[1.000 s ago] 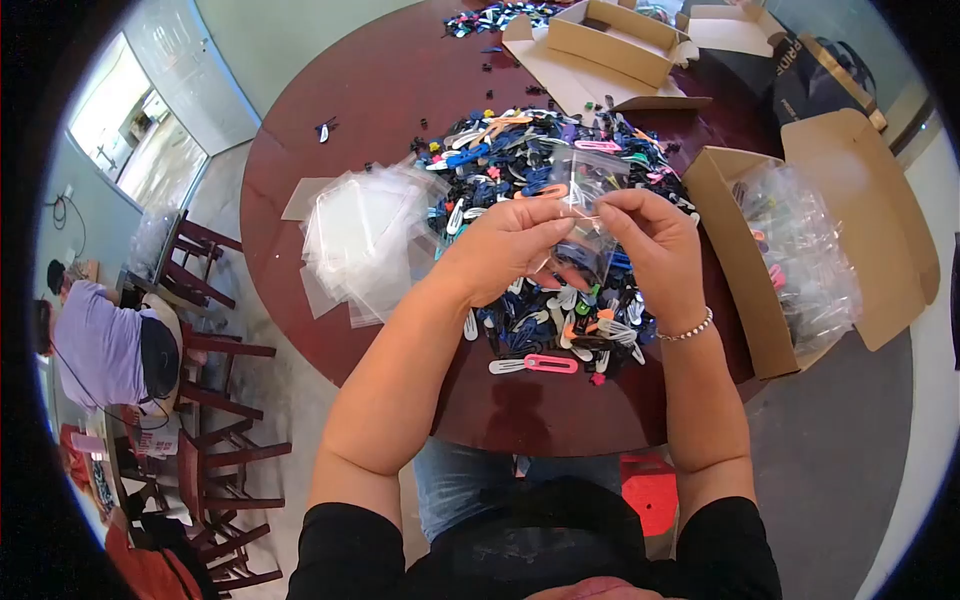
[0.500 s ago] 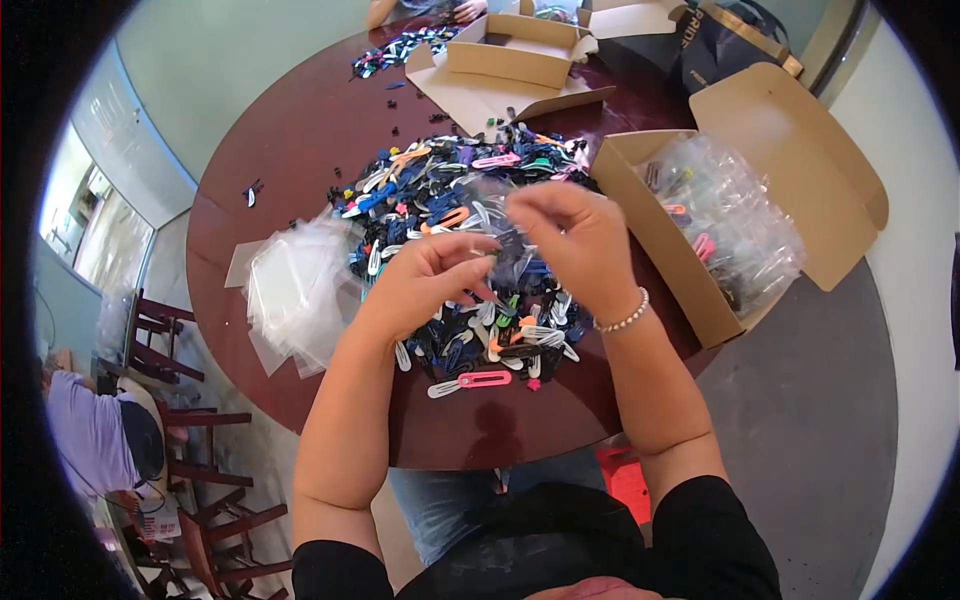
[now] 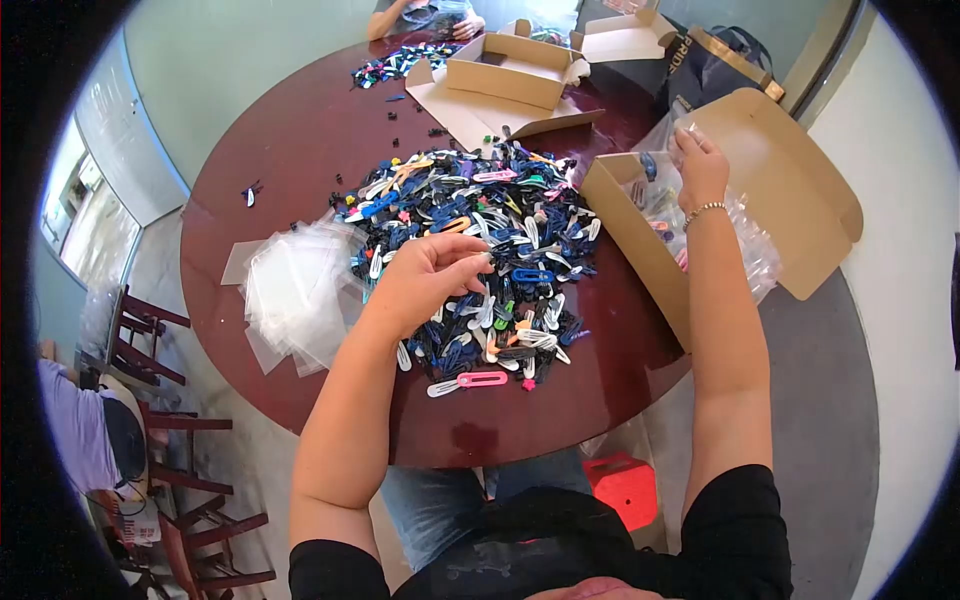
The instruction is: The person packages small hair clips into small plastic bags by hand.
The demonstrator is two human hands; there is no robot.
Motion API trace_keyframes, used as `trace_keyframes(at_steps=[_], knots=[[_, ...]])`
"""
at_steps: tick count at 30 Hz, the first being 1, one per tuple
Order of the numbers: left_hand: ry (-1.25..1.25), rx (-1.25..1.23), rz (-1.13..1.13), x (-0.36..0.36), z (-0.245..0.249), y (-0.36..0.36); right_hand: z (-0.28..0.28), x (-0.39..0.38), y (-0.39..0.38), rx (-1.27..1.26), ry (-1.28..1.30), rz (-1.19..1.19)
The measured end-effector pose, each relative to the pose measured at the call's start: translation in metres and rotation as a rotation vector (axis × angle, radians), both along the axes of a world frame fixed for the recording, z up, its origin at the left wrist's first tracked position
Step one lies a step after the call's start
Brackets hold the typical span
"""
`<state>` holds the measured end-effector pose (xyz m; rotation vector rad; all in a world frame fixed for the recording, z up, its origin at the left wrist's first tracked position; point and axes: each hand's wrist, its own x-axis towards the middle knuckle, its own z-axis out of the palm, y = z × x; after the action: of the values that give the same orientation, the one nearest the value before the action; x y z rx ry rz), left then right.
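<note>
My right hand [image 3: 700, 165] is raised over the open cardboard box [image 3: 640, 255]. Its fingers pinch the top of a clear plastic bag [image 3: 660, 138], and a dark hair clip shows low in that bag. Above the left half of a big heap of hair clips [image 3: 500, 215], my left hand [image 3: 435, 278] is closed, thumb to fingers. Whatever sits at its fingertips is too small to make out. Filled clear bags [image 3: 755, 240] lie in the box under my right arm. Left of the heap is a stack of flat clear bags [image 3: 300, 290].
Across the round dark-red table [image 3: 250, 160], a person [image 3: 430, 18] sits by a smaller clip pile [image 3: 405, 62]. An open cardboard box [image 3: 510, 75] stands at the back, near a dark carrier bag [image 3: 715, 65]. A red stool [image 3: 622, 490] is below the table edge.
My right hand has moved from beside my left hand, over the heap, to above the cardboard box, carrying the clear bag. My left hand has stayed nearly in place.
</note>
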<state>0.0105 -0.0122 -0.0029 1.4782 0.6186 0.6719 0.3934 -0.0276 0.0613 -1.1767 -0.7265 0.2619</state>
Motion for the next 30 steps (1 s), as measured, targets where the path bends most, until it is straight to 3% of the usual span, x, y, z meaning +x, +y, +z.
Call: trace_keyframes(at_steps=[2,8,12,14,17,19,23,27,30], knots=[[-0.014,0.001,-0.002,0.000,-0.001,0.001,-0.014,0.019,0.004,-0.184,0.008,-0.108],[-0.035,-0.006,0.016,-0.001,-0.001,0.003,-0.047,0.050,0.011,-0.214,-0.086,-0.315],[-0.099,0.006,0.132,-0.004,0.003,0.006,-0.024,0.002,-0.002,-0.191,-0.191,-0.243],[-0.203,0.019,0.264,-0.007,0.000,0.013,-0.018,-0.033,-0.005,-0.137,-0.407,-0.053],[-0.415,-0.007,0.471,-0.020,0.007,0.022,-0.018,-0.116,-0.014,-0.264,-0.395,0.236],[-0.517,0.011,0.622,-0.032,0.013,0.028,-0.029,-0.155,-0.020,-0.296,-0.795,0.350],[-0.765,0.018,0.909,-0.051,0.024,0.034,-0.051,-0.232,-0.020,-0.083,-1.247,0.705],[-0.853,0.045,0.866,-0.052,0.017,0.041,-0.064,-0.279,-0.006,-0.055,-1.309,0.804],[-0.709,0.076,0.807,-0.042,0.017,0.033,-0.073,-0.303,0.006,0.004,-1.523,0.850]])
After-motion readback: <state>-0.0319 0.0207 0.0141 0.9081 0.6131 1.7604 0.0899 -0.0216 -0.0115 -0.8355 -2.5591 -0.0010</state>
